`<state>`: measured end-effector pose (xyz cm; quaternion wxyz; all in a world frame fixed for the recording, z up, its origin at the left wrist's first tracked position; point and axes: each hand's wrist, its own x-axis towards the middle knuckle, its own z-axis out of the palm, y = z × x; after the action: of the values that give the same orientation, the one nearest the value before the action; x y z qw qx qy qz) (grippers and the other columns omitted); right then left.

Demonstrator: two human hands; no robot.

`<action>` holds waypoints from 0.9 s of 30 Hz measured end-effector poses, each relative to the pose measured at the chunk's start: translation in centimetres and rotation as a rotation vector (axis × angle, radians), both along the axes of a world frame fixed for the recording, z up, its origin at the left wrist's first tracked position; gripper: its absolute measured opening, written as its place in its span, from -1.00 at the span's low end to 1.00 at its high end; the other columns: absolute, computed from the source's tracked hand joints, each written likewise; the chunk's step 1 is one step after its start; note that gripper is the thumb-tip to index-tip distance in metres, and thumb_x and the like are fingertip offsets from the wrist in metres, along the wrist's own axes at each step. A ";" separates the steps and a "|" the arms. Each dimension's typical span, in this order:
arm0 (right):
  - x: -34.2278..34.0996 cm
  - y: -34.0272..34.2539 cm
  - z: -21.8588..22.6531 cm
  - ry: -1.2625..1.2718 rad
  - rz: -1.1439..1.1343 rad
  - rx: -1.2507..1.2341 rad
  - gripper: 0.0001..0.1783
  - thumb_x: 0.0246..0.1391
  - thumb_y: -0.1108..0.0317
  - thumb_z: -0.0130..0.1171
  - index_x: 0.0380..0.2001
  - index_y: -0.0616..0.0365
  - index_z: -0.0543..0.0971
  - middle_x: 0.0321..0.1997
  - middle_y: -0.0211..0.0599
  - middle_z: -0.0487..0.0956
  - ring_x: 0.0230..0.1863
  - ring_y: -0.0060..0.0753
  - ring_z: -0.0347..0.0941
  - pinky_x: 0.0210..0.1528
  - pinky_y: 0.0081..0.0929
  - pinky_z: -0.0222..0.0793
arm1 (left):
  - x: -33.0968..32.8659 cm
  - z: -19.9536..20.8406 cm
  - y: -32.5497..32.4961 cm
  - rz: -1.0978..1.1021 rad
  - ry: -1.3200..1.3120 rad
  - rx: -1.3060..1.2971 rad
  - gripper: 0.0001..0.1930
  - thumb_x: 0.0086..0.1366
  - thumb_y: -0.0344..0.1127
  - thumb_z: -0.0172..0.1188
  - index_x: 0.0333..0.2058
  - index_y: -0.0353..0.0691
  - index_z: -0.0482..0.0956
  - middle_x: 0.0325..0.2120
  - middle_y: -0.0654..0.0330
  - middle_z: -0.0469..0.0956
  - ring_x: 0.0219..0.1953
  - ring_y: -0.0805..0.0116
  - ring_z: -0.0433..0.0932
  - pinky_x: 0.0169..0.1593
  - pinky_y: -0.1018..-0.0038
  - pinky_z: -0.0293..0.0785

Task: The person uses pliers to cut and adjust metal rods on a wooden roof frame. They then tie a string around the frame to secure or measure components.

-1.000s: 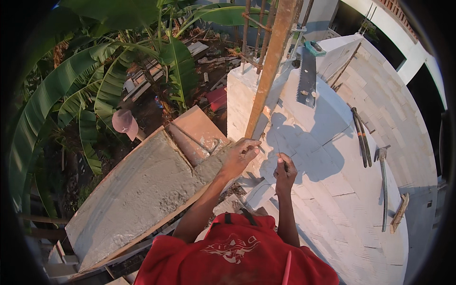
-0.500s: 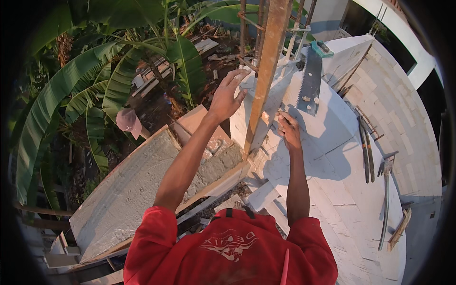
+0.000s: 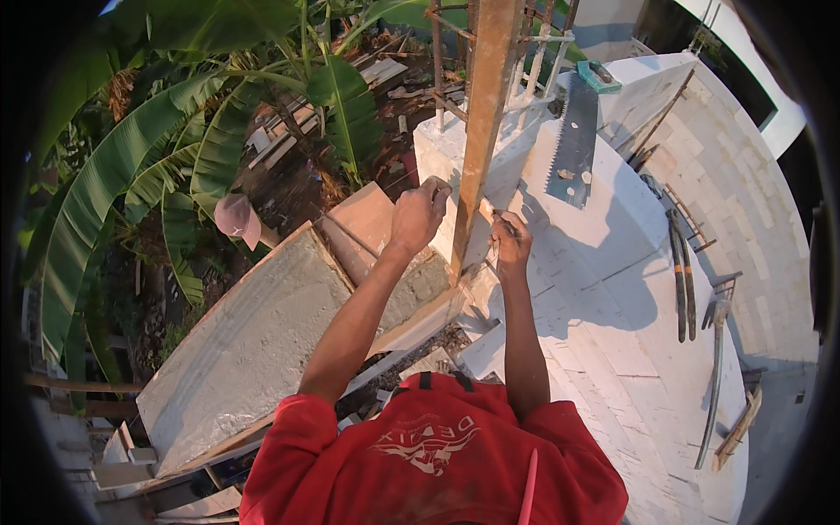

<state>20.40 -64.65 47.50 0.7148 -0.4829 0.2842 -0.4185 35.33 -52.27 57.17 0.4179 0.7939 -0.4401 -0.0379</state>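
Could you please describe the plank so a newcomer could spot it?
Find the white wall bearing the saw. Left of the saw, the plank stands between left hand and right hand. It is broad and brown, unlike the thin rods behind.

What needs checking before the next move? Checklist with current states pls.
1. Hands on opposite sides of timber post: ok, left hand by its left side, right hand by its right.
2. Right fingertips' grip: cannot tell, detail too small.
3. Saw apart from both hands: ok, lies on the white block wall beyond the right hand.
4. Saw teeth turned away from the post: not ok, toothed edge faces it.
5. Long-handled pincers and hammer apart from hands: ok, both farther right.
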 end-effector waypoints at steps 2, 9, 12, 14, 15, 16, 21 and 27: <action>0.5 2.4 -0.9 -0.087 -0.099 0.015 -0.79 0.21 0.44 0.34 -0.11 0.25 0.64 -0.43 -0.45 0.52 -0.43 -0.60 0.44 -0.34 -0.50 0.53 | -0.8 -0.1 0.1 0.004 0.156 -0.003 -0.78 0.46 -0.25 0.13 -0.20 -0.32 0.59 -0.50 -0.07 0.67 -0.42 -0.05 0.69 -0.27 0.09 0.56; 2.3 5.7 -0.6 -0.139 -0.211 0.150 -0.83 0.16 0.49 0.38 -0.21 0.29 0.62 -0.31 -0.28 0.61 -0.41 -0.47 0.54 -0.34 -0.39 0.68 | -0.9 -1.5 0.0 -0.198 0.910 -0.233 -0.81 0.47 -0.37 0.16 -0.23 -0.44 0.59 -0.43 0.06 0.72 -0.40 0.39 0.71 -0.28 0.45 0.63; 2.6 5.4 0.0 -0.129 -0.180 0.168 -0.85 0.17 0.51 0.37 -0.22 0.28 0.62 -0.31 -0.29 0.61 -0.42 -0.46 0.54 -0.31 -0.34 0.67 | -0.6 -2.3 -0.2 -0.203 0.752 -0.190 -0.80 0.44 -0.35 0.20 -0.24 -0.42 0.65 -0.38 0.09 0.73 -0.36 0.41 0.70 -0.21 0.44 0.63; 2.7 5.3 0.4 -0.126 -0.167 0.197 -0.85 0.16 0.52 0.37 -0.21 0.29 0.63 -0.29 -0.26 0.63 -0.42 -0.43 0.55 -0.31 -0.33 0.67 | -0.5 -2.6 -0.2 -0.177 0.708 -0.164 -0.79 0.43 -0.33 0.21 -0.27 -0.38 0.68 -0.39 0.14 0.73 -0.33 0.44 0.69 -0.22 0.47 0.60; 2.7 5.4 0.6 -0.112 -0.132 0.214 -0.85 0.17 0.50 0.37 -0.21 0.29 0.63 -0.28 -0.25 0.63 -0.41 -0.42 0.56 -0.30 -0.34 0.67 | -0.4 -2.5 -0.3 -0.173 0.689 -0.155 -0.79 0.42 -0.32 0.22 -0.29 -0.37 0.70 -0.40 0.16 0.73 -0.32 0.46 0.69 -0.22 0.48 0.59; 2.7 5.6 0.9 -0.115 -0.118 0.209 -0.85 0.18 0.49 0.37 -0.21 0.29 0.63 -0.28 -0.23 0.64 -0.40 -0.41 0.57 -0.30 -0.34 0.67 | -0.2 -2.4 -0.4 -0.177 0.708 -0.120 -0.78 0.43 -0.28 0.22 -0.28 -0.33 0.71 -0.36 0.19 0.73 -0.29 0.47 0.69 -0.19 0.49 0.56; 2.0 5.7 2.7 -0.098 -0.035 0.238 -0.78 0.24 0.39 0.34 -0.16 0.33 0.65 -0.29 -0.18 0.66 -0.32 -0.35 0.64 -0.28 -0.37 0.66 | -0.2 -1.6 -0.2 -0.214 0.904 -0.066 -0.79 0.44 -0.24 0.20 -0.22 -0.25 0.71 -0.28 0.24 0.72 -0.20 0.45 0.68 -0.14 0.50 0.54; 1.3 5.2 3.6 0.185 0.038 -0.210 -0.62 0.31 0.24 0.27 -0.14 0.47 0.65 -0.47 -0.22 0.67 -0.46 -0.50 0.60 -0.36 -0.52 0.54 | -1.4 -0.5 -0.2 -0.169 0.875 -0.020 -0.81 0.42 -0.27 0.22 -0.20 -0.29 0.67 -0.31 0.19 0.69 -0.38 0.45 0.67 -0.36 0.58 0.54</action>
<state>21.70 -59.46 51.07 0.6389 -0.5968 0.2945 -0.3859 33.92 -52.51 56.69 0.5679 0.6603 -0.2855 -0.4000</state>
